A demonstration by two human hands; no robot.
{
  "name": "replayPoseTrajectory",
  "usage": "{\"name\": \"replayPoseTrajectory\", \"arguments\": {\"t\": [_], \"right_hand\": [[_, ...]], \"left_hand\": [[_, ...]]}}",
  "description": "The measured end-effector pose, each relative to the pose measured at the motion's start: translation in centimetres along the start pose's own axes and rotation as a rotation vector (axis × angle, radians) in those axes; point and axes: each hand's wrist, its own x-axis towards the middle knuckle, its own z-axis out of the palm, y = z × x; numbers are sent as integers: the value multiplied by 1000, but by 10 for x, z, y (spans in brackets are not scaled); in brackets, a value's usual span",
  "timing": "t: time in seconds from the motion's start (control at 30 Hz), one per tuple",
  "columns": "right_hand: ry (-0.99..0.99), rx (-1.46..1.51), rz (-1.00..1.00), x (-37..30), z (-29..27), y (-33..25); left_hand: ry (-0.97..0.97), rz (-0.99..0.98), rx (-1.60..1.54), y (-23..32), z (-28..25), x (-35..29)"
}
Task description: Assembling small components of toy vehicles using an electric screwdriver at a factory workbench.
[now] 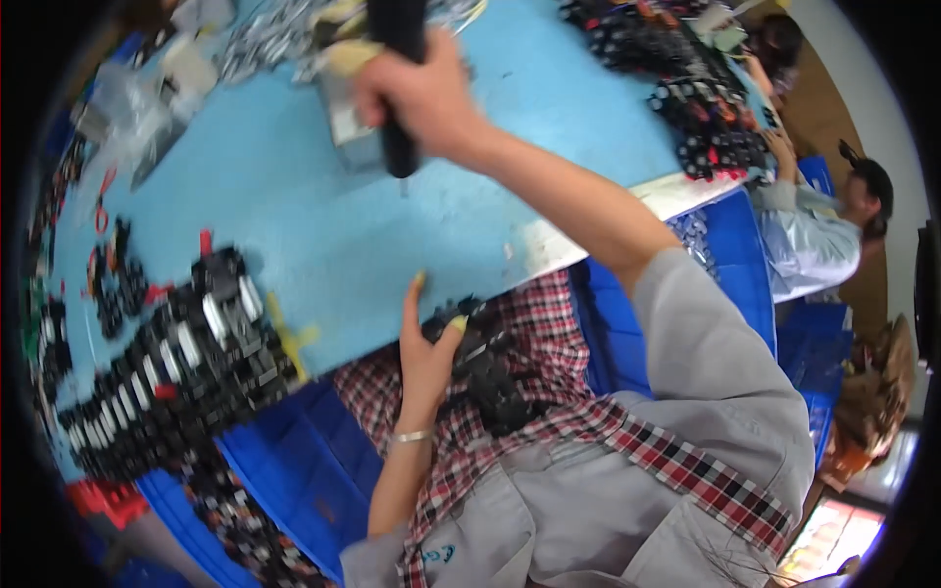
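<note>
My right hand (431,103) is raised over the table, its fingers closed round a black electric screwdriver (400,132) that points downward. Motion blurs the hand a little. At the table's near edge, my left hand (426,358) has thumb and index finger on either side of a black toy car chassis (485,367). Yellow covers sit on these fingertips, and the other fingers are hidden. The chassis lies tilted on my lap, over a red checked apron (544,328). Beyond the screwdriver stands a grey-white box (348,122), partly covered by the right hand.
Rows of black chassis (186,353) fill the table's left front. More black assemblies (706,122) pile up at the right, beside a person (809,230). Metal parts (270,44) and clear plastic bags (137,108) lie at the back. Blue bins (725,255) flank my lap.
</note>
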Motion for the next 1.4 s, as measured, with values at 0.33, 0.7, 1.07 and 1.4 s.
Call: {"name": "replayPoseTrajectory", "arguments": {"t": [0.33,0.7,1.07,1.4], "right_hand": [[-161,256,236,-119,5,-7],[-246,237,154,-136,8,2],[-301,305,163,-104,-10,-8],[109,-13,-154,51,5,15]], "left_hand": [[19,-209,-306,-3,-2,-6],[30,-112,-364,-4,0,-4],[-5,-152,-274,-6,-4,-1],[30,-136,-172,11,-4,-9]]}}
